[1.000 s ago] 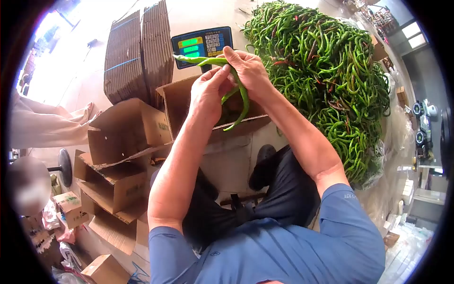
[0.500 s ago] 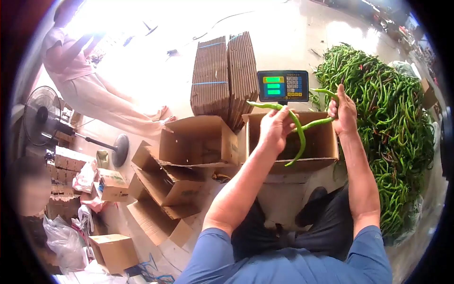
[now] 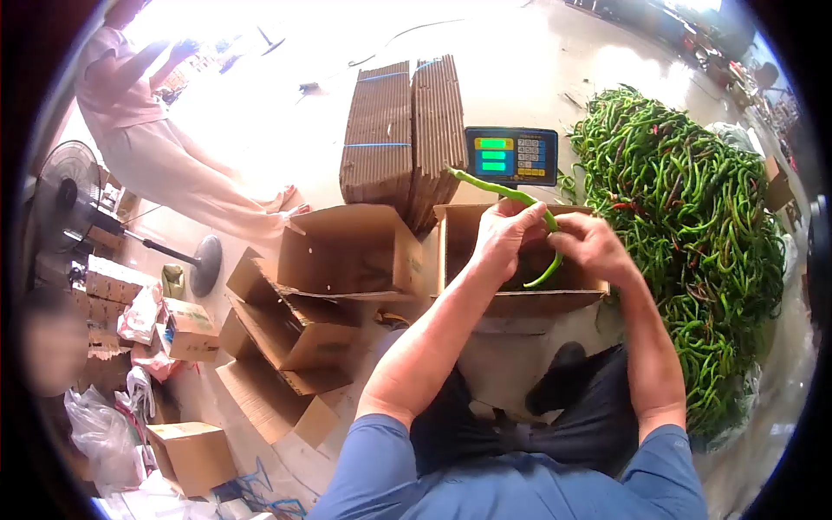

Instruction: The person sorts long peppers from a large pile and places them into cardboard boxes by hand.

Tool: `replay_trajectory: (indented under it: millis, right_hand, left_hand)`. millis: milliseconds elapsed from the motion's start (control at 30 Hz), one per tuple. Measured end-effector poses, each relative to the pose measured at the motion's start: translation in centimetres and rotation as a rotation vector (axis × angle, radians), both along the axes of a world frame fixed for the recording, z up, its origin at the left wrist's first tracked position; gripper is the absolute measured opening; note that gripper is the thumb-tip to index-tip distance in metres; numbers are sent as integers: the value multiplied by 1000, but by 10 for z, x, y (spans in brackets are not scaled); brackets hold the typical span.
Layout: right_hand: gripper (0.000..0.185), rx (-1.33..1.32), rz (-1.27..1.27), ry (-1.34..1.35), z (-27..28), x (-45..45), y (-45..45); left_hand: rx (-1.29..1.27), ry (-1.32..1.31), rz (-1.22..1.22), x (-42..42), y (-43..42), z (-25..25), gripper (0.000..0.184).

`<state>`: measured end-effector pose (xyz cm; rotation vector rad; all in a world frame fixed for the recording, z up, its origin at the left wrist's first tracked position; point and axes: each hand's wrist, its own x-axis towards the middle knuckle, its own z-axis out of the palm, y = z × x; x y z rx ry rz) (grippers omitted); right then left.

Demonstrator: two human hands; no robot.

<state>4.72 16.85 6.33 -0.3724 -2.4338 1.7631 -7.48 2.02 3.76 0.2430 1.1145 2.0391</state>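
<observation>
Over an open cardboard box (image 3: 542, 305), both of my hands meet at a long green chili pepper (image 3: 490, 186). My left hand (image 3: 505, 234) is closed around its middle, with one end sticking out to the upper left and the other curving down over the box. Curled fingers of my right hand (image 3: 594, 249) pinch at the pepper from the right; the fingertips are partly hidden. Just beyond the box stands a scale display (image 3: 513, 156) with lit green readouts. A big heap of green chili peppers (image 3: 685, 208) lies to the right, with a few red ones in it.
Left of the box stand another open carton (image 3: 347, 260) and several tilted cartons (image 3: 299, 334). Tied stacks of flattened cardboard (image 3: 377, 134) rise behind. A standing fan (image 3: 69, 186), plastic bags (image 3: 104, 438) and a person (image 3: 130, 113) are farther left.
My right hand has come down and left to the pepper in my left hand. The peppers it held before no longer show in it. The view has shifted slightly.
</observation>
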Motion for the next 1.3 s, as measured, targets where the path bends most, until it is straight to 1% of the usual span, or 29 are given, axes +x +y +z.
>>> replay_trajectory:
  millis: [33, 167, 233, 267, 300, 333, 367, 400, 433, 500, 533, 567, 600, 633, 667, 700, 733, 767, 800, 833, 900, 1000, 1033, 1100, 1133, 1167, 1200, 1267, 1300]
  right_hand:
    - [32, 31, 52, 42, -2, 1, -7]
    - [30, 129, 21, -64, 15, 7, -5]
    - [29, 23, -70, 35, 10, 11, -3]
    - [26, -23, -102, 79, 9, 14, -4]
    - [26, 93, -140, 112, 11, 18, -2]
    - [25, 209, -184, 144, 13, 25, 2]
    - [24, 327, -237, 170, 16, 34, 5]
    - [21, 372, -314, 154, 37, 45, 0]
    - [20, 301, -416, 153, 46, 60, 1]
    - [21, 369, -572, 246, 65, 102, 4]
    - [23, 347, -644, 291, 65, 129, 11]
    - [26, 354, -738, 286, 66, 158, 16]
    - [27, 387, -814, 260, 68, 190, 21]
    - [28, 421, -893, 230, 69, 225, 24]
    - [28, 386, -940, 183, 70, 261, 27]
    - [28, 340, -983, 146, 68, 298, 28]
    - [28, 353, -1031, 119, 62, 337, 29]
    - [28, 357, -1063, 99, 53, 374, 27]
    - [27, 474, -1165, 46, 43, 415, 23]
    - [29, 585, -1251, -36, 42, 452, 14]
    - [28, 670, -1359, -122, 44, 520, 6]
    - [24, 805, -1562, -242, 50, 625, -18]
    - [23, 850, -1613, -272, 47, 661, -27]
    - [23, 883, -1693, -295, 33, 725, -50]
    - [23, 825, -1767, -350, 25, 751, -65]
    - [24, 906, -1755, -450, 7, 784, -78]
    - [20, 874, -1859, -554, -21, 817, -92]
    - [20, 754, -1856, -952, -93, 909, -128]
    - [25, 631, -1800, -1373, -85, 876, -147]
  left_hand:
    - [-17, 18, -6, 0, 4, -2, 18]
    - [-21, 68, -32, 11, 13, 1, 19]
    - [-26, 205, -38, 20, 15, 10, 24]
    - [-103, 268, -86, 21, 14, 14, 28]
    - [-180, 331, -140, 24, 14, 19, 31]
    - [-153, 403, -197, 27, 12, 23, 36]
    - [-134, 519, -184, 34, 10, 26, 38]
    - [-158, 582, -183, 37, 10, 23, 37]
    - [-177, 644, -192, 40, 12, 20, 37]
    - [-366, 1017, -159, 37, 8, 8, 35]
    - [-398, 1134, -178, 34, 6, 1, 34]
    - [-488, 1220, -257, 34, 1, 7, 34]
    - [-451, 1250, -315, 33, -3, 3, 38]
    - [-485, 1219, -402, 38, -7, 9, 40]
    - [-440, 1150, -472, 37, -6, -8, 42]
    - [-469, 1222, -521, 37, -9, -15, 43]
    - [-518, 1163, -588, 43, -10, -16, 45]
    - [-602, 1228, -656, 46, -12, -18, 50]
    - [-638, 1179, -748, 51, -14, -17, 54]
    - [-637, 1137, -761, 51, -18, -29, 56]
    - [-709, 1252, -779, 57, -15, -20, 55]
    - [-597, 1319, -797, 50, -17, -39, 53]
    - [-612, 1303, -803, 49, -16, -41, 52]
    - [-654, 1265, -807, 50, -14, -44, 51]
    - [-675, 1159, -852, 57, -12, -32, 49]
    - [-683, 1175, -827, 60, -11, -30, 49]
    - [-694, 1192, -799, 61, -11, -29, 48]
    - [-702, 1204, -754, 67, -11, -23, 47]
    - [-699, 1200, -736, 73, -11, -17, 47]
